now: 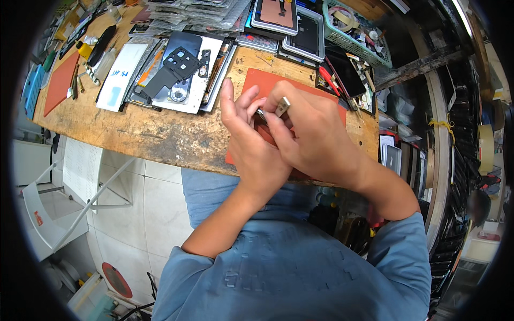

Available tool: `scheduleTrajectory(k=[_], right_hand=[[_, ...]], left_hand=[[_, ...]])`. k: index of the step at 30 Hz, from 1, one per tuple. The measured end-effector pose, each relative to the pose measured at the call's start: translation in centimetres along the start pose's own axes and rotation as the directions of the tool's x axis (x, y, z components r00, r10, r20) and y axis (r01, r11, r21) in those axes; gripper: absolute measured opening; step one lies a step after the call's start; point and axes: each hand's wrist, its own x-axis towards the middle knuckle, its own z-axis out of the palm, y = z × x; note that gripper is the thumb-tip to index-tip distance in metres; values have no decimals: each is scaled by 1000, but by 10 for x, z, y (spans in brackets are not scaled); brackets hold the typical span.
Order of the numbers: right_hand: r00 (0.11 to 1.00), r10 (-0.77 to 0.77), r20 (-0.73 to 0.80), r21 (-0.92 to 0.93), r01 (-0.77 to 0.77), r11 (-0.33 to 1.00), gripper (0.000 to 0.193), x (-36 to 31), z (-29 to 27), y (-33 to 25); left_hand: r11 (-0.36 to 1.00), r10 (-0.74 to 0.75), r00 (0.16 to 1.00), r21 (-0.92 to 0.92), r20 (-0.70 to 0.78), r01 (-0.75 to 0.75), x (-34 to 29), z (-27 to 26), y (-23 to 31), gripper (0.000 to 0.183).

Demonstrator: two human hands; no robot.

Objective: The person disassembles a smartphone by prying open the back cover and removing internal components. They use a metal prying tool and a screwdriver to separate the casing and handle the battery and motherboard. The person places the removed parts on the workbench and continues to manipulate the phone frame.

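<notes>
Right hand (pixel 317 125) is pinching a flat metal piece (pixel 282 106), left hand (pixel 254 147) is half-curling, probably for steadying; can't tell its grip tbh.

So the work mat (pixel 261 78) sits at the desk's (pixel 160 136) near edge, left hand (pixel 251 144) and right hand (pixel 316 128) over it. Just left there's a pile of phone parts (pixel 181 64), then another mat (pixel 61 83) way further left. Wrapped packs (pixel 187 16) are stacked behind the pile. Pliers (pixel 329 80) and a phone (pixel 344 69) lie right, basket (pixel 350 44) behind those.
</notes>
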Motion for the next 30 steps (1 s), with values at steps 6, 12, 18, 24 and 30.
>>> scheduleTrajectory(k=[6,12,18,24,30], right_hand=[[949,-207,239,77,194,978,24,5,-24,11],[857,-336,391,119,315,942,24,19,-31,22],[905,-298,303,171,256,951,18,26,-31,24],[1000,-23,-18,45,23,999,9,7,-6,19],[973,-84,215,106,62,992,13,17,-23,23]], left_hand=[[996,37,997,75,60,-42,1,-8,6,105],[996,71,996,59,53,-74,1,-6,-1,103],[999,-23,998,-24,55,24,2,-3,0,102],[999,42,999,14,20,-42,4,5,-6,103],[997,-22,999,77,26,20,7,-4,3,103]])
